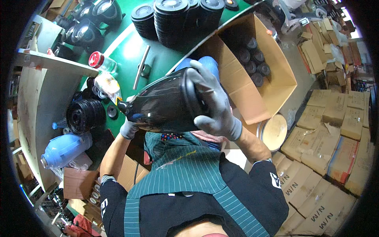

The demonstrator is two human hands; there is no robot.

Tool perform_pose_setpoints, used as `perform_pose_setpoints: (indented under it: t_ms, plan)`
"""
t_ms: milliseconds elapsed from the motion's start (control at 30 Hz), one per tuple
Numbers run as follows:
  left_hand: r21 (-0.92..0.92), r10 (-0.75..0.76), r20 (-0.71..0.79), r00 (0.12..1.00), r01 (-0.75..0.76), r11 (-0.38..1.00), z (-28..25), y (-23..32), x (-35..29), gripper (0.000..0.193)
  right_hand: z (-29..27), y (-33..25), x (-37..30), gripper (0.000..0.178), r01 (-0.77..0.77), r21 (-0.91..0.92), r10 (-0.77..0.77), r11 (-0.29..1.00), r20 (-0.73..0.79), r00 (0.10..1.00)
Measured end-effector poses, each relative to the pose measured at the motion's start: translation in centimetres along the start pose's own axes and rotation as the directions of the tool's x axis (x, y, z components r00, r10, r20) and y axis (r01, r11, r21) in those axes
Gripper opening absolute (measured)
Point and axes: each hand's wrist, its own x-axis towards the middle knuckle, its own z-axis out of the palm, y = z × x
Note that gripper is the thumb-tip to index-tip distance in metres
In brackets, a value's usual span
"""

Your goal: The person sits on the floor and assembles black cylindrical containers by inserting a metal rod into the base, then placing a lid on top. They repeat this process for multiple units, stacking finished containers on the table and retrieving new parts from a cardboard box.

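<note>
A worker in grey gloves holds a glossy black kettle body (162,104) on its side above the lap, just off the near edge of a green tabletop (126,51). The right hand (215,104) is spread wide, fingers curled over the body's round base end; the left hand (130,126) cups it from below near the narrower end, fingers closed against the shell.

Beside the worker's right, an open cardboard box (272,79) stands on the floor, its flaps splayed, with a cluster of dark round parts (254,63) packed in the far corner. Next to it sits a round pale drum lid (274,132). Stacks of black discs (171,19) line the tabletop's far edge, and more black kettle bodies (89,23) crowd its far left corner. A clear jar with a red cap (98,60) lies near the left edge, a metal bar (141,67) beside it.

To the right, sealed brown cartons (335,150) with dark printed lettering cover the floor in rows. At left, a pale blue jug (63,148) rests under a wooden shelf (43,91).
</note>
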Motion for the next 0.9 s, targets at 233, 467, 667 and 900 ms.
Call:
perform_pose_setpoints:
  t_ms: [233, 467, 667, 900]
  plan:
    - [0.657, 0.461, 0.667, 0.585, -0.754, 0.006, 6.5, 17.1, 3.0, 0.033, -0.7, 4.1, -1.5, 0.067, -0.75, 0.422, 0.734, 0.509, 0.243, 0.634]
    - [0.176, 0.134, 0.034, 0.99, -0.138, 0.975, 3.2, 8.4, 2.5, 0.041, -0.1, 3.9, -4.2, 0.123, 0.039, -0.092, -0.037, 0.995, 0.02, 0.999]
    - [0.681, 0.533, 0.54, 0.651, -0.71, 0.178, 6.0, 15.9, 3.0, 0.036, 0.2, 5.0, -4.0, 0.079, -0.638, 0.4, 0.601, 0.658, 0.232, 0.765]
    - [0.233, 0.125, 0.09, 0.988, -0.142, 0.962, 3.4, 8.1, 1.8, 0.043, 0.8, 2.0, -3.5, 0.09, -0.149, 0.142, 0.147, 0.979, 0.024, 0.989]
